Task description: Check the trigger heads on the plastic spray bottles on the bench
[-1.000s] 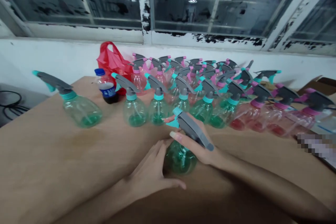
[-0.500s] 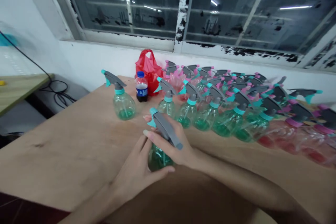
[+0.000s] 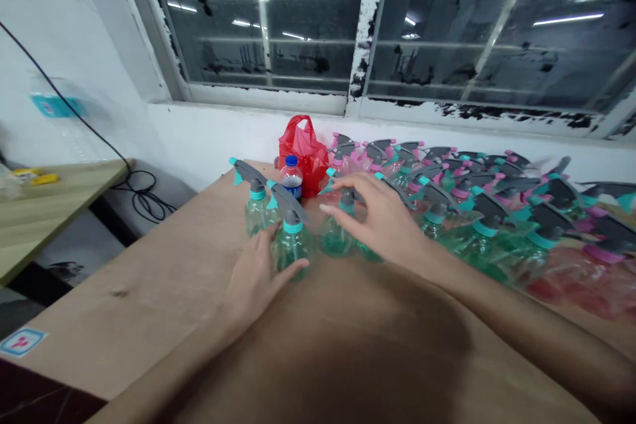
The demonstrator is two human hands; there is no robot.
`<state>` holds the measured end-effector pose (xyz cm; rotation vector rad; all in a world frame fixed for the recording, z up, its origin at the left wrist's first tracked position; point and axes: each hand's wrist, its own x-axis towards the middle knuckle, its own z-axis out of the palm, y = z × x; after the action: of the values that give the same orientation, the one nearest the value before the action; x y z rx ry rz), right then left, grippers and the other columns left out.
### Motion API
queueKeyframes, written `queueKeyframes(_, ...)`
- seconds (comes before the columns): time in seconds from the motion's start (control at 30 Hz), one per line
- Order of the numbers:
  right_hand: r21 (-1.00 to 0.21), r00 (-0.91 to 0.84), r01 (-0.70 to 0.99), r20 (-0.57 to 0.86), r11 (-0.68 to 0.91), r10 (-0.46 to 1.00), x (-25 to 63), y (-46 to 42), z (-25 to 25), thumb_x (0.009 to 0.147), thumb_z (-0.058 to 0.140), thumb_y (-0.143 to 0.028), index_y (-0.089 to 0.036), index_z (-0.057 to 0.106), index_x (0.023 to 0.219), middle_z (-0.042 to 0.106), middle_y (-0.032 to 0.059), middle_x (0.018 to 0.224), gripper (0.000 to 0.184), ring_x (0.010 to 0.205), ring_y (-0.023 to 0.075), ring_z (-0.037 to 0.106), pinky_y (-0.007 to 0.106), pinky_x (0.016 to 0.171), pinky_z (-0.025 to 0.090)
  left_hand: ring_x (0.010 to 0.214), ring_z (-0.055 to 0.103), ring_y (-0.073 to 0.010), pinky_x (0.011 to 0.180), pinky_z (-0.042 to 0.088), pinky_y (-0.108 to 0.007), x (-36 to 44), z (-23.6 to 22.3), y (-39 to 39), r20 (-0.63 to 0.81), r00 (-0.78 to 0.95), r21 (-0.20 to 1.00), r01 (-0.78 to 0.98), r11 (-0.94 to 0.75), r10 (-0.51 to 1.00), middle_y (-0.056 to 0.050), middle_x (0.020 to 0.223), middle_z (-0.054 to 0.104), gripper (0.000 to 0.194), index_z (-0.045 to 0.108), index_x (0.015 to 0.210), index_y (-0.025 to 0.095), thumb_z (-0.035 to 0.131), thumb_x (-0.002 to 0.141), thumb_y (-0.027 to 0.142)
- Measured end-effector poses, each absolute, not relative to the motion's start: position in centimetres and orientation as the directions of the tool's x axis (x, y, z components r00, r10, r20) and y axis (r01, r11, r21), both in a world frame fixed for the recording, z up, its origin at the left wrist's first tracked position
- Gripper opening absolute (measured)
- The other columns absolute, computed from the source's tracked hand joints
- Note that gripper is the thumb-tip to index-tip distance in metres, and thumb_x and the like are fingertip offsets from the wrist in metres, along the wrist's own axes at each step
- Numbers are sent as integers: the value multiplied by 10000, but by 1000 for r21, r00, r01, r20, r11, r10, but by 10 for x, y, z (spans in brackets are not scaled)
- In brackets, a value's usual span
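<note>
My left hand (image 3: pixel 256 271) is wrapped round the lower body of a green spray bottle (image 3: pixel 292 248) with a grey and turquoise head, standing upright on the wooden table. My right hand (image 3: pixel 380 218) hovers with thumb and fingers apart, holding nothing. Behind its fingertips stands another green spray bottle (image 3: pixel 335 235), partly hidden; whether the fingers touch it I cannot tell. A third green spray bottle (image 3: pixel 256 212) is just behind and left of the one in my left hand. Green liquid lies in the bottoms of these bottles.
Rows of green and pink spray bottles (image 3: pixel 484 232) fill the table's right side. A dark drink bottle (image 3: pixel 291 179) with a blue cap and a red plastic bag (image 3: pixel 311 159) stand by the wall. Black cable (image 3: pixel 144 195) hangs beside a side table (image 3: pixel 64 192) at left.
My left hand has moved the spray bottle away from me, beside the lone one. My right hand has let go of its head and shifted right. The view has turned slightly left.
</note>
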<state>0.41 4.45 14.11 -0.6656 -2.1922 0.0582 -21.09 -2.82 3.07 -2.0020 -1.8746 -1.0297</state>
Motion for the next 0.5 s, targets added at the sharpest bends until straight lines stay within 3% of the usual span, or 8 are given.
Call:
queueKeyframes(0.1,-82,-498,642,711,762,496,-4,68,142,842,578,-361,-141,571,1086,658,123,1111,329,1080,290,577,451,968,379,973,608,-305,775,519,-415,-208,41,-17,596,-47,216,971,-104,801,-116,1067,605,591,423,1227,171,575,839,591)
queueKeyframes(0.17,-74,-477,688,704,722,526,-11,83,138,839,574,-358,-110,556,1116,679,151,1073,372,1065,318,594,530,1054,240,1005,581,-339,805,496,-453,-206,50,-11,600,-37,168,982,-81,799,-138,1074,594,567,473,1179,150,577,836,590)
queueKeyframes(0.23,-62,-478,708,691,703,542,-15,94,133,853,543,-346,-76,540,1145,704,164,986,398,999,329,630,561,1071,172,1060,530,-378,841,465,-492,-205,59,-6,601,-19,112,992,-61,799,-165,1123,565,571,507,1160,122,593,829,580)
queueKeyframes(0.37,-29,-526,707,645,706,553,-19,104,127,888,468,-273,-60,541,1162,715,140,865,355,837,308,677,570,1070,165,1108,464,-408,850,435,-516,-202,73,4,585,10,23,999,-30,811,-188,1128,539,504,558,1132,89,590,856,510)
queueKeyframes(0.5,-33,-571,678,605,734,555,-19,101,127,915,411,-224,-33,515,1204,698,103,750,361,759,279,681,545,1086,167,1075,462,-386,845,429,-489,-201,79,15,582,20,-29,1000,-4,813,-195,1108,520,513,573,1122,82,634,823,494)
